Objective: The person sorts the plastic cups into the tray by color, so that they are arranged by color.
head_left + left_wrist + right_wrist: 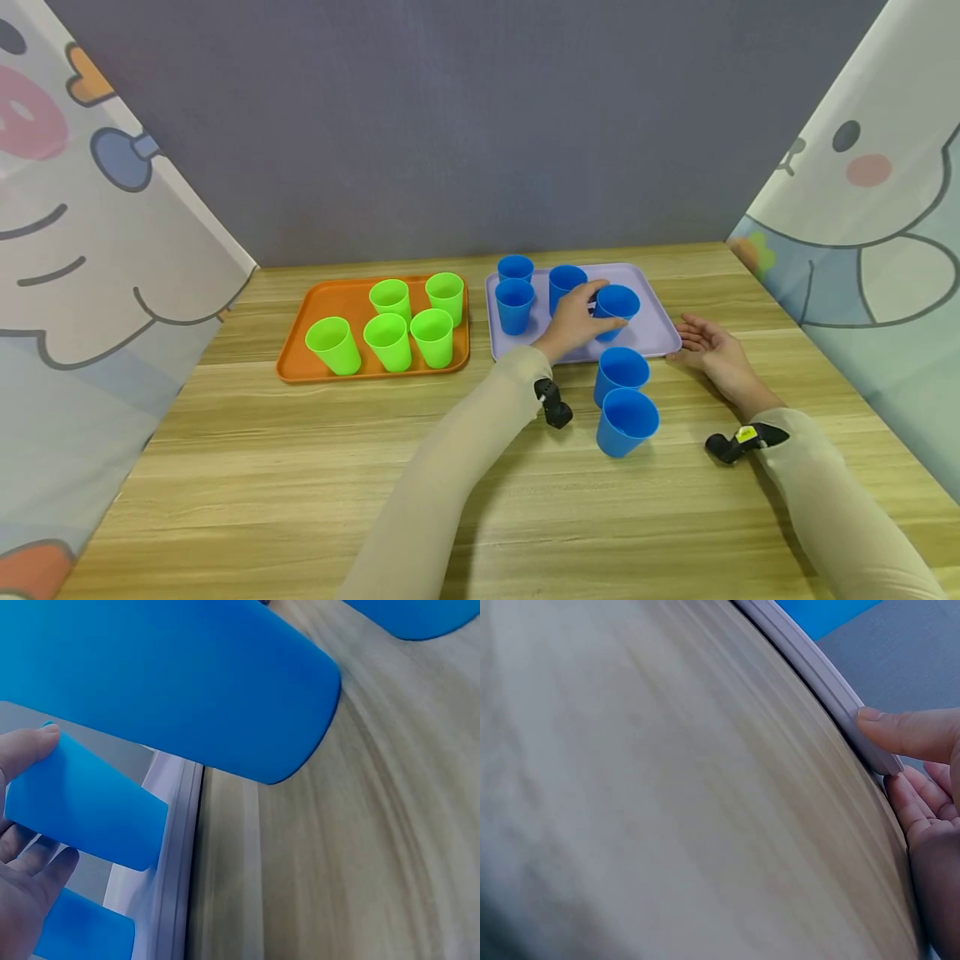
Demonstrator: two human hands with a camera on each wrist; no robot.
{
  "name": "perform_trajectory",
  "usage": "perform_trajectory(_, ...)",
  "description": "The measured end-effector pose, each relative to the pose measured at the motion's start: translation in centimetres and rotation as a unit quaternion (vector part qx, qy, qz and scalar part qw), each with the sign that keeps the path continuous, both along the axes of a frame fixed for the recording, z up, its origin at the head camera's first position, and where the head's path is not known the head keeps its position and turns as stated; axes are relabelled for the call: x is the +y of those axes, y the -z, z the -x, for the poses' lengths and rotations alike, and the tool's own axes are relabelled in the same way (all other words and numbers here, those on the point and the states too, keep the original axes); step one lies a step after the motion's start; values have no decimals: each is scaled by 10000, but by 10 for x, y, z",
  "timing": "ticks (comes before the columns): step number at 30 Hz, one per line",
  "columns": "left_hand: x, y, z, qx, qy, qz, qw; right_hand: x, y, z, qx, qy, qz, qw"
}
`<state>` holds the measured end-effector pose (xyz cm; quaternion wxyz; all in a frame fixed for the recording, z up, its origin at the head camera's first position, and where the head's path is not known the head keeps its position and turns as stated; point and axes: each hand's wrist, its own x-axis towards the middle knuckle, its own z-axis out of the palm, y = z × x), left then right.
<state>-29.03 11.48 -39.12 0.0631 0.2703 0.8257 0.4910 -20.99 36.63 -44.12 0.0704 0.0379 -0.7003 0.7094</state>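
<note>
My left hand (576,321) grips a blue cup (617,303) over the right half of the purple tray (652,329). In the left wrist view, the thumb lies on one side of this cup (90,802) and the fingers on the other. Several more blue cups stand upright at the left and middle of the tray. My right hand (712,354) is at the tray's front right corner, fingers extended. In the right wrist view its thumb (900,729) touches the tray rim (840,694), with the fingers close by the corner.
Two blue cups stand on the wooden table in front of the purple tray, a farther cup (622,375) and a nearer cup (627,423). To the left, an orange tray (300,362) carries several green cups (387,340). A grey panel (480,133) rises behind the table.
</note>
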Motion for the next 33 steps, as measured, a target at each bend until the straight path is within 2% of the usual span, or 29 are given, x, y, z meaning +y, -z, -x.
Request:
perform_trajectory(6,3,2,1,-27,-10,251,9997,0,1,1,0,-28,-26,10000)
perform_trajectory(12,3,1,0,-194,34,274,9994,1,2,2,-12,-26,20,10000)
perform_trajectory(19,3,0,-1,-223,10,322,9992,1,1,1,-23,-58,22,10000)
perform_trajectory(28,3,1,-1,-245,-23,188,9995,1,2,1,-7,-4,35,10000)
perform_trajectory(33,1,-2,-3,-220,-17,80,9997,1,2,1,0,2,46,10000)
